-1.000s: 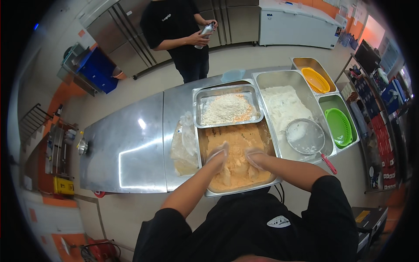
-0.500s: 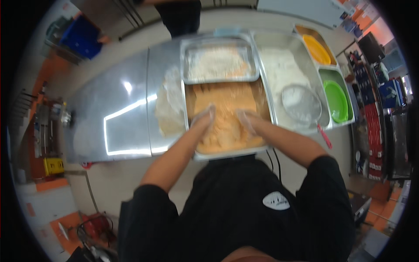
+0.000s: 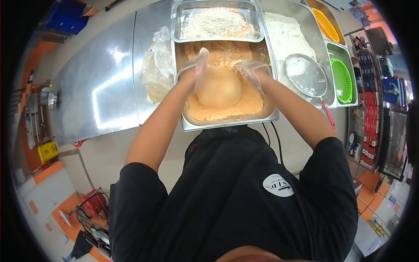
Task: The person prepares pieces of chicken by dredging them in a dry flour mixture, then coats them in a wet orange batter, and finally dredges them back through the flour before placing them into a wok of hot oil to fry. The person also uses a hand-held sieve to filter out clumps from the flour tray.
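A deep steel pan (image 3: 231,124) in front of me holds orange-brown crumbs (image 3: 251,99). A round blurred patch hides the middle of the crumbs, so I cannot make out what lies there. Both my hands wear clear plastic gloves. My left hand (image 3: 196,65) is at the left of this patch, fingers stretched toward the far side. Opposite it, my right hand (image 3: 253,72) has its fingers extended leftward over the crumbs. Neither visibly grips anything. Across the pan's far end rests a shallow steel tray (image 3: 175,27) with pale flaky crumbs (image 3: 216,22).
To the right stands a bin of white flour (image 3: 286,37) with a round sieve (image 3: 305,75) on it. Beyond are an orange-yellow basket (image 3: 326,25) and a green basket (image 3: 342,81). A crumpled plastic bag (image 3: 163,52) lies left on the steel table (image 3: 111,70).
Both hands have moved toward the pan's far side, and the gap between them has widened. My view has shifted, so the pan and table appear higher in the picture.
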`<action>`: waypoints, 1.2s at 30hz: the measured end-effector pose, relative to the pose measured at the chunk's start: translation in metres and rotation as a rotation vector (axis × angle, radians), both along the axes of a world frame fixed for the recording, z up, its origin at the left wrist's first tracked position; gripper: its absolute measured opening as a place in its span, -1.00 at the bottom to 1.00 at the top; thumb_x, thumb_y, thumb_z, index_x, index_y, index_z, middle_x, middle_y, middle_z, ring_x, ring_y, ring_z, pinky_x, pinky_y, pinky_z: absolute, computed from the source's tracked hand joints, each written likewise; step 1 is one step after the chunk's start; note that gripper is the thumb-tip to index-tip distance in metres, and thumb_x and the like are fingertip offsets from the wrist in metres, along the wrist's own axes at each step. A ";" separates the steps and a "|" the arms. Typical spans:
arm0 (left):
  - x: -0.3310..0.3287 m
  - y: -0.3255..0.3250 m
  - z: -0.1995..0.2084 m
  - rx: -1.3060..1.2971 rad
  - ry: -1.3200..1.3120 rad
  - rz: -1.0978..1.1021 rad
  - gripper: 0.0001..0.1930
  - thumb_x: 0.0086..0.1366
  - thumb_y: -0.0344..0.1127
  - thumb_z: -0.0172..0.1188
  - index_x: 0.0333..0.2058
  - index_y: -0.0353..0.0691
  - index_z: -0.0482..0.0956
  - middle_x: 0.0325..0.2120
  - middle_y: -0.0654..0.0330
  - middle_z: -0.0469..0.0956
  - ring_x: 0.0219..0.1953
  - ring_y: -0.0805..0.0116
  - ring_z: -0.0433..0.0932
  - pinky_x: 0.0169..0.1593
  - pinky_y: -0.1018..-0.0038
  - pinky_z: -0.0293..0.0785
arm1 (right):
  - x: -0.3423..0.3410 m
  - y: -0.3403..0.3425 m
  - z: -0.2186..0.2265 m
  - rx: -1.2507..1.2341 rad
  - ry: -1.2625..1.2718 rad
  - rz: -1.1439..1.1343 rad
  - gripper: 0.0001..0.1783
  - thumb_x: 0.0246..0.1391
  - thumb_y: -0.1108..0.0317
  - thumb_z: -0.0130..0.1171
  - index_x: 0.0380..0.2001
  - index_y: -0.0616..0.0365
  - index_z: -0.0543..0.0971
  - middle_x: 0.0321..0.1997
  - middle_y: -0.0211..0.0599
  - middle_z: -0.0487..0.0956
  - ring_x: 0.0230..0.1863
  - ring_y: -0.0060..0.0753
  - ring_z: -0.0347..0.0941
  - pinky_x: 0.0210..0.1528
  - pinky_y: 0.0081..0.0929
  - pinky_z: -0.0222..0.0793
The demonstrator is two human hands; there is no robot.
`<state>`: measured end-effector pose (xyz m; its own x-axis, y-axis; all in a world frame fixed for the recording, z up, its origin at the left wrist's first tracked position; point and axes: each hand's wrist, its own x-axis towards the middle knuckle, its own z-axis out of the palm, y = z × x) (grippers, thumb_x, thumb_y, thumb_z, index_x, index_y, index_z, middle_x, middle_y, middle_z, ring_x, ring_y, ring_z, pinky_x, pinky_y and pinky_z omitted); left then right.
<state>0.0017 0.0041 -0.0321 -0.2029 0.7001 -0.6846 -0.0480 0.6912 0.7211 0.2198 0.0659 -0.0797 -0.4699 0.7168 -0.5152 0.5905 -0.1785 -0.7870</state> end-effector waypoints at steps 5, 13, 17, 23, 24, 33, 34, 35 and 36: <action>0.018 -0.018 -0.053 0.066 0.086 -0.351 -0.19 0.32 0.27 -0.17 0.30 -0.29 0.06 0.32 0.01 0.08 0.34 0.20 0.07 0.34 0.32 -0.05 | -0.024 -0.030 -0.070 -0.270 0.329 -0.481 -0.74 0.23 0.15 -0.10 -0.32 0.03 0.52 -0.37 -0.38 0.48 -0.42 -0.47 0.30 -0.30 -0.49 0.28; 0.004 -0.025 0.016 0.062 -0.250 -0.024 -0.66 0.23 -0.12 -0.01 -0.13 -0.22 0.47 -0.08 0.07 0.47 -0.05 0.17 0.40 0.19 0.25 0.19 | -0.026 -0.033 0.078 0.136 -0.258 0.126 -0.56 0.27 0.09 -0.24 -0.02 0.11 0.47 0.01 -0.18 0.52 -0.05 -0.31 0.45 0.02 -0.35 0.32; -0.004 -0.009 -0.032 0.010 0.269 -0.200 -0.44 0.31 0.01 -0.05 0.15 -0.27 0.34 0.18 0.01 0.31 0.17 0.20 0.30 0.17 0.29 0.24 | -0.024 -0.002 0.036 0.471 -0.525 0.385 -0.63 0.24 0.19 -0.22 -0.14 0.17 0.50 -0.14 -0.08 0.53 -0.21 -0.41 0.47 -0.13 -0.31 0.37; 0.048 -0.033 -0.061 -0.161 0.142 0.061 -0.36 0.34 0.12 -0.12 0.26 -0.15 0.20 0.26 0.02 0.20 0.26 0.19 0.21 0.24 0.35 0.15 | -0.044 -0.077 -0.025 -0.321 0.375 -0.470 -0.68 0.22 0.17 -0.10 -0.12 0.08 0.52 -0.06 -0.26 0.52 -0.06 -0.37 0.41 0.01 -0.37 0.28; 0.056 -0.030 -0.045 -0.178 0.246 -0.055 -0.42 0.33 0.10 -0.09 0.14 -0.21 0.34 0.09 -0.03 0.37 0.08 0.14 0.39 0.10 0.37 0.32 | -0.045 -0.071 -0.023 -0.415 0.352 -0.524 -0.70 0.21 0.20 -0.06 -0.07 0.03 0.52 -0.04 -0.32 0.50 -0.03 -0.35 0.38 0.04 -0.41 0.26; 0.033 -0.033 0.049 0.038 0.221 -0.104 -0.36 0.27 0.17 -0.05 0.03 -0.34 0.41 -0.06 -0.11 0.49 -0.03 0.05 0.46 0.04 0.30 0.34 | -0.030 -0.053 0.079 0.643 -0.265 0.262 -0.60 0.23 0.19 -0.16 0.05 0.08 0.44 0.06 -0.06 0.46 0.05 -0.06 0.38 0.12 -0.29 0.26; 0.031 -0.036 0.053 0.039 0.222 -0.098 -0.36 0.27 0.17 -0.05 0.03 -0.34 0.41 -0.06 -0.11 0.49 -0.03 0.05 0.46 0.04 0.30 0.34 | -0.028 -0.052 0.094 0.645 -0.262 0.267 -0.60 0.23 0.19 -0.16 0.05 0.08 0.44 0.06 -0.06 0.46 0.05 -0.06 0.38 0.12 -0.29 0.26; 0.029 -0.039 0.056 0.088 0.351 -0.192 -0.36 0.29 0.18 -0.09 0.04 -0.33 0.41 -0.07 -0.13 0.49 0.01 0.01 0.44 0.09 0.29 0.30 | -0.027 -0.051 0.110 0.679 -0.332 0.381 -0.59 0.21 0.19 -0.16 0.05 0.07 0.45 0.07 -0.05 0.46 0.06 -0.01 0.37 0.12 -0.27 0.27; 0.025 -0.041 0.058 0.136 0.480 -0.286 -0.35 0.30 0.18 -0.14 0.05 -0.32 0.41 -0.07 -0.16 0.50 0.06 -0.03 0.42 0.14 0.28 0.26 | -0.025 -0.051 0.119 0.711 -0.401 0.496 -0.59 0.20 0.19 -0.16 0.05 0.05 0.45 0.07 -0.04 0.46 0.07 0.03 0.36 0.12 -0.24 0.28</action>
